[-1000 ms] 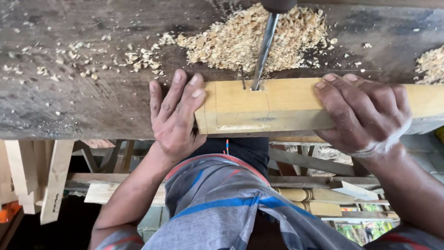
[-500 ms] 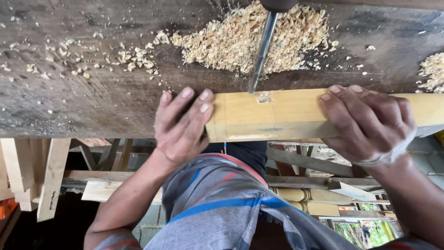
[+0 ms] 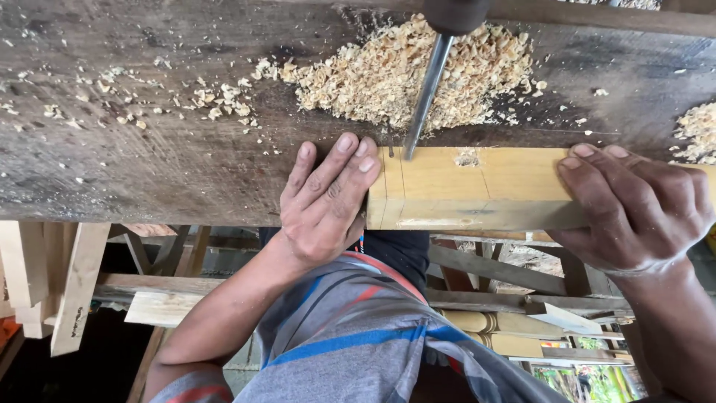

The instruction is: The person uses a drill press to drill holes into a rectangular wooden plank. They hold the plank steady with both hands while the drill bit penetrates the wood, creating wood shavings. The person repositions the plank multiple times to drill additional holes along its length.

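The beam point(image 3: 477, 186) has shifted right since the earlier frame; the bit point(image 3: 423, 104) now meets its far edge left of the drilled hole point(image 3: 468, 157). Left hand point(image 3: 326, 198), fingers extended, presses the beam's left end. Right hand point(image 3: 638, 209) curls over the beam further right. Shavings point(image 3: 403, 67) lie beyond on the bench point(image 3: 134, 164).

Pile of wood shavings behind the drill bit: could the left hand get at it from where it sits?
Probably yes. The left hand rests at the end of the yellow wood beam, and bare workbench lies between it and the pile of wood shavings. Only the drill bit stands close by.
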